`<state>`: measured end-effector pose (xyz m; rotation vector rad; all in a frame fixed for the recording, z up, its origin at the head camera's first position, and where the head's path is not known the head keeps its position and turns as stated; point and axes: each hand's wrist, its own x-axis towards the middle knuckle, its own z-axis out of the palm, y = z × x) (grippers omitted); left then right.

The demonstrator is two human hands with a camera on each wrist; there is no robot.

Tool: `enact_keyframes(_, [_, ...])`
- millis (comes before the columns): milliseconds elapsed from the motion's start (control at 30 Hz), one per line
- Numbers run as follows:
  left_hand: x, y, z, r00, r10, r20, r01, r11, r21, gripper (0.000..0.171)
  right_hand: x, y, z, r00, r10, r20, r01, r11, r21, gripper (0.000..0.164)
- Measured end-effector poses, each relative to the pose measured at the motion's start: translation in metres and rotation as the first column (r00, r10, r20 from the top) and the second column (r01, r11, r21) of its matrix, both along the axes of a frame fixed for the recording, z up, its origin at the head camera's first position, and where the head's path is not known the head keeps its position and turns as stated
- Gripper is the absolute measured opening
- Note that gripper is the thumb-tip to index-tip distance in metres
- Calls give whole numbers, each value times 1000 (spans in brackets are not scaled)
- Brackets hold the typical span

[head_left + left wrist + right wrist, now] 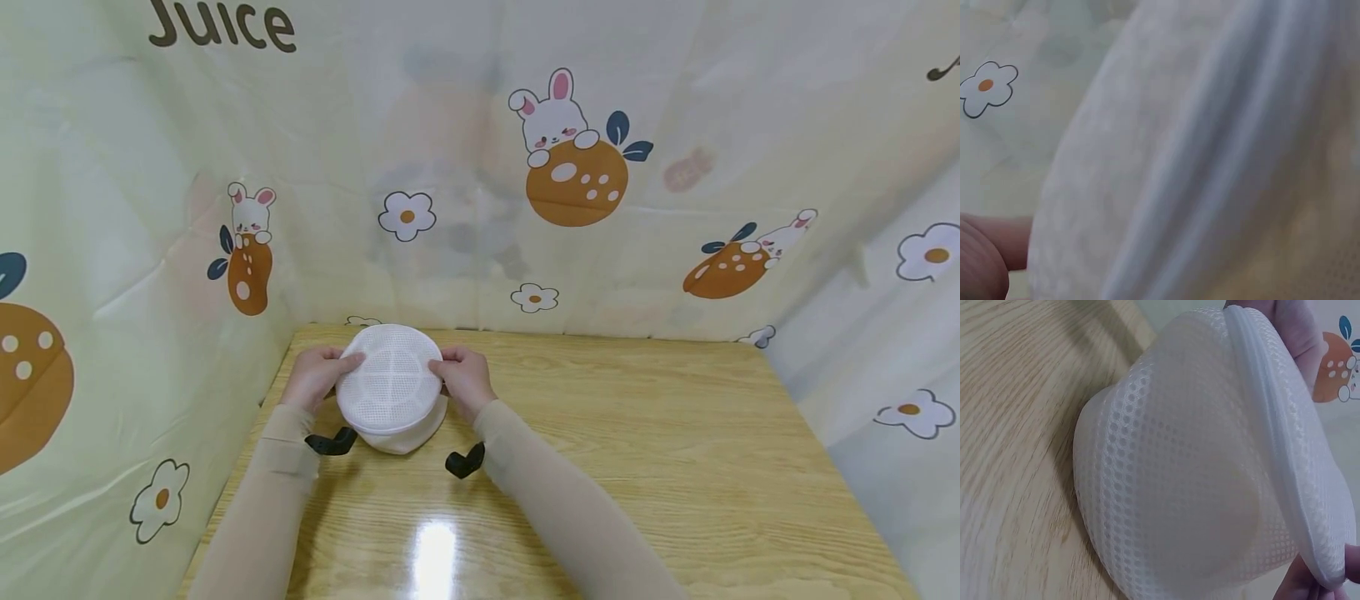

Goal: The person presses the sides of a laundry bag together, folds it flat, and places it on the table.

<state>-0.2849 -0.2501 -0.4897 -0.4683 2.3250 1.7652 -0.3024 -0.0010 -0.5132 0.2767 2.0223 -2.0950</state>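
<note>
A round white mesh laundry bag (390, 383) is tilted up above the far left part of the table, its flat mesh end turned toward the head camera. My left hand (310, 379) pinches the left side of its rim, thumb on top. On the opposite side, my right hand (467, 382) pinches the rim in the same way. In the right wrist view, the mesh wall (1166, 469) sags below a smooth band (1266, 425) round the rim, and something pale shows through the mesh. Close, blurred white fabric (1122, 156) fills much of the left wrist view.
The wooden table (637, 467) extends to the right and toward the front. A printed curtain (450, 125) with rabbits, oranges and flowers hangs behind it and at both sides. Black wrist-camera pieces (332, 442) stick out below the wrists.
</note>
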Motion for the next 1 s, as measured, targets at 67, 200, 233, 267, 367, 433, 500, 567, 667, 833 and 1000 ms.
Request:
enact_keyframes(67, [2, -2, 0, 999, -38, -11, 38, 999, 29, 47, 1, 1, -1, 1000, 4, -12, -3, 1000, 14, 25])
enact_keyframes(200, [11, -8, -1, 992, -124, -16, 124, 990, 64, 54, 6, 3, -4, 998, 16, -56, -12, 998, 63, 31])
enact_keyframes(233, [14, -10, -1, 990, -139, -13, 139, 988, 68, 57, 8, 3, -4, 998, 19, -63, -14, 997, 76, 33])
enact_keyframes(267, [17, -11, -2, 989, -150, -7, 150, 986, 71, 61, 10, 4, -3, 998, 22, -65, -16, 996, 85, 35])
enact_keyframes(367, [24, -12, -4, 986, -165, 9, 164, 984, 72, 72, 18, 6, -1, 999, 31, -37, -27, 994, 106, 38])
enact_keyframes(433, [28, -11, -6, 989, -150, 19, 148, 986, 74, 77, 24, 6, 0, 999, 51, 0, -51, 993, 108, 37])
enact_keyframes(500, [30, -10, -8, 992, -126, 23, 124, 990, 73, 76, 29, 6, 1, 996, 81, 41, -84, 993, 87, 34])
enact_keyframes(567, [31, -8, -10, 995, -100, 25, 98, 992, 73, 72, 34, 5, 2, 991, 111, 81, -115, 992, 43, 29])
enact_keyframes(667, [32, -6, -13, 997, -65, 30, 63, 995, 75, 58, 39, 3, 2, 984, 133, 115, -131, 991, -30, 21])
enact_keyframes(833, [33, -1, -16, 998, -17, 57, 10, 994, 113, 42, 41, 0, -4, 984, 111, 137, -87, 982, -170, 10])
enact_keyframes(1000, [32, 5, -20, 995, 27, 97, -44, 984, 173, 40, 39, 0, -15, 982, 94, 165, -51, 968, -245, 11])
